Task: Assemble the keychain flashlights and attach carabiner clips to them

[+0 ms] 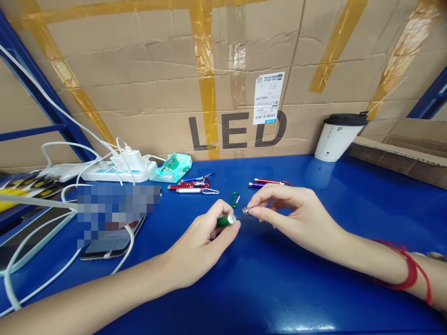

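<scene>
My left hand (206,242) is closed around a short green metal tube (225,220), whose silvery end faces right; it looks like a small penlight body. Between the thumb and forefinger of my right hand (291,209) is a small silver cap (246,211), held a little apart from the tube. Just behind the two hands a green carabiner clip (235,200) lies on the blue table (279,288). Several penlights with clips lie farther back on the left, among them a white penlight (188,190). A red penlight (268,181) and a purple penlight (256,185) lie behind my right hand, partly covered by it.
On the left are a white power strip (115,173) with cables, a phone (108,244) and a teal-edged device (35,228). A teal packet (172,167) sits behind. At the back right stands a lidded paper cup (337,139). A large cardboard box (146,93) closes off the back.
</scene>
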A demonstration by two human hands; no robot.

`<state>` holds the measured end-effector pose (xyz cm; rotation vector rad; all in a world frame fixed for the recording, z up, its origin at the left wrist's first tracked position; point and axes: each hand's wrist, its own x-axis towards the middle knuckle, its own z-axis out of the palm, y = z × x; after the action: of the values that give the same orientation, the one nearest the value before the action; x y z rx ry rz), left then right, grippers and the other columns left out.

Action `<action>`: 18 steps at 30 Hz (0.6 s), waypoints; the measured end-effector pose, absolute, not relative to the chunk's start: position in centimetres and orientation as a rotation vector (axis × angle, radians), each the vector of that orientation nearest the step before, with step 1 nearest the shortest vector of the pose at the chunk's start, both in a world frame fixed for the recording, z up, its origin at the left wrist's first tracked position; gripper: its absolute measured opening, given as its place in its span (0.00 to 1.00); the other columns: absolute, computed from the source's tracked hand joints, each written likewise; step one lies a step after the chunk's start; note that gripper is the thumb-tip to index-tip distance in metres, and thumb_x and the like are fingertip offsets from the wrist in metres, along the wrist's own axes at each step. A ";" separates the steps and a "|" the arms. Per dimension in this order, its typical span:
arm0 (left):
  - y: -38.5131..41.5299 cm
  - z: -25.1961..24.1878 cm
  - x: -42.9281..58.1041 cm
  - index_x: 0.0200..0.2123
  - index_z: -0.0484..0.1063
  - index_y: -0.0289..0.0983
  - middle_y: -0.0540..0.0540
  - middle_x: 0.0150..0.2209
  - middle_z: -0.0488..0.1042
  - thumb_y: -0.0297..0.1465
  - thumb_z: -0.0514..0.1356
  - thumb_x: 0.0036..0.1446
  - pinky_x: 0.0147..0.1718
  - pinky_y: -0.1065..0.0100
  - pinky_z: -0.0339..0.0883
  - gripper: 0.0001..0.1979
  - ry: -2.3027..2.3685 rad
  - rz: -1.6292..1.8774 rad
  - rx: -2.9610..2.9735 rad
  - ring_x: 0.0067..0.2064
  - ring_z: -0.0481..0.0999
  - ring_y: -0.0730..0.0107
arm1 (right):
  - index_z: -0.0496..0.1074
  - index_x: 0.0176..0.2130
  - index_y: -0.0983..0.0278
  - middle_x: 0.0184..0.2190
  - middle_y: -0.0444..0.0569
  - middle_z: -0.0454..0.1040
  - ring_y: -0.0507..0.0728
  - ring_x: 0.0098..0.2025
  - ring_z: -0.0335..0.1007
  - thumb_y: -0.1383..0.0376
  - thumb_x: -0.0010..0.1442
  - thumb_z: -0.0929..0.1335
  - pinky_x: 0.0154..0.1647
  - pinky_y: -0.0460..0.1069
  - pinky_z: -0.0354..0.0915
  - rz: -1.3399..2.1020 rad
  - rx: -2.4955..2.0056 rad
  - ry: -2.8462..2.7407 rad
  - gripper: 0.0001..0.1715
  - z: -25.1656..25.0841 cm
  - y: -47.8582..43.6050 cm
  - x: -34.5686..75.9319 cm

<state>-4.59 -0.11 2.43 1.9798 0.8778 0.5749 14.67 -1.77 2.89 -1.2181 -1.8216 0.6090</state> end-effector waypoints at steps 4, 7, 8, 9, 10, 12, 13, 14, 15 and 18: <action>-0.4 2.6 -4.5 0.35 0.56 0.38 0.54 0.28 0.58 0.34 0.44 0.64 0.29 0.72 0.52 0.06 0.894 0.500 2.172 0.28 0.57 0.75 | 0.74 0.30 0.67 0.29 0.45 0.72 0.38 0.29 0.65 0.55 0.49 0.68 0.26 0.30 0.61 0.655 -1.225 -1.810 0.17 3.1 -2.0 14.4; -0.5 2.5 -4.4 0.33 0.55 0.39 0.53 0.29 0.60 0.32 0.45 0.63 0.29 0.71 0.53 0.06 0.876 0.457 2.240 0.29 0.60 0.73 | 0.74 0.29 0.68 0.28 0.45 0.72 0.38 0.27 0.64 0.55 0.48 0.69 0.26 0.31 0.61 0.712 -1.221 -1.803 0.17 3.3 -2.2 14.1; -0.5 2.5 -4.4 0.32 0.54 0.39 0.53 0.29 0.61 0.31 0.45 0.63 0.29 0.72 0.53 0.07 0.871 0.447 2.255 0.29 0.60 0.73 | 0.75 0.28 0.68 0.28 0.45 0.72 0.38 0.27 0.64 0.55 0.47 0.69 0.25 0.31 0.61 0.735 -1.224 -1.802 0.17 3.4 -2.2 14.1; -0.5 2.4 -4.4 0.31 0.53 0.39 0.53 0.28 0.61 0.31 0.45 0.63 0.28 0.72 0.52 0.07 0.868 0.439 2.271 0.28 0.60 0.73 | 0.74 0.28 0.68 0.28 0.45 0.72 0.38 0.26 0.63 0.56 0.47 0.69 0.25 0.31 0.60 0.757 -1.227 -1.804 0.17 3.5 -2.3 14.0; -0.5 2.4 -4.4 0.30 0.53 0.39 0.53 0.28 0.61 0.31 0.46 0.63 0.28 0.72 0.52 0.07 0.867 0.435 2.286 0.28 0.60 0.74 | 0.74 0.28 0.68 0.27 0.45 0.72 0.38 0.26 0.63 0.56 0.46 0.70 0.25 0.31 0.60 0.777 -1.235 -1.805 0.16 3.6 -2.3 14.0; -0.4 2.2 -4.4 0.31 0.54 0.39 0.54 0.26 0.61 0.31 0.46 0.63 0.27 0.73 0.52 0.07 0.871 0.446 2.312 0.27 0.61 0.74 | 0.74 0.27 0.68 0.27 0.44 0.71 0.38 0.26 0.63 0.56 0.45 0.70 0.24 0.31 0.58 0.810 -1.261 -1.804 0.16 3.8 -2.3 14.0; -0.4 2.2 -4.5 0.31 0.54 0.39 0.54 0.26 0.62 0.31 0.45 0.63 0.27 0.73 0.52 0.07 0.876 0.455 2.324 0.27 0.61 0.74 | 0.74 0.26 0.68 0.27 0.44 0.71 0.38 0.26 0.63 0.56 0.45 0.70 0.23 0.32 0.58 0.833 -1.281 -1.805 0.16 3.9 -2.3 14.0; -0.4 2.2 -4.5 0.31 0.55 0.39 0.54 0.26 0.62 0.31 0.45 0.63 0.27 0.73 0.53 0.07 0.885 0.463 2.338 0.27 0.62 0.74 | 0.73 0.26 0.69 0.26 0.43 0.71 0.38 0.26 0.63 0.56 0.44 0.71 0.23 0.32 0.57 0.863 -1.304 -1.803 0.17 3.9 -2.3 14.0; -0.4 2.1 -4.5 0.31 0.55 0.39 0.54 0.26 0.63 0.32 0.45 0.63 0.28 0.73 0.53 0.08 0.897 0.466 2.353 0.27 0.63 0.74 | 0.73 0.26 0.69 0.26 0.43 0.71 0.38 0.25 0.62 0.56 0.44 0.71 0.22 0.32 0.57 0.904 -1.325 -1.800 0.17 4.0 -2.3 14.0; -0.4 2.1 -4.6 0.33 0.58 0.40 0.54 0.31 0.69 0.34 0.45 0.64 0.29 0.72 0.54 0.07 0.939 0.448 2.393 0.30 0.68 0.72 | 0.73 0.28 0.70 0.23 0.42 0.69 0.37 0.22 0.59 0.55 0.44 0.71 0.21 0.32 0.56 1.090 -1.356 -1.790 0.19 4.2 -2.1 14.1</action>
<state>-4.58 -0.40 2.06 2.3927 0.9386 0.4475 14.09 -2.11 4.22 -1.3555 -1.7898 1.0902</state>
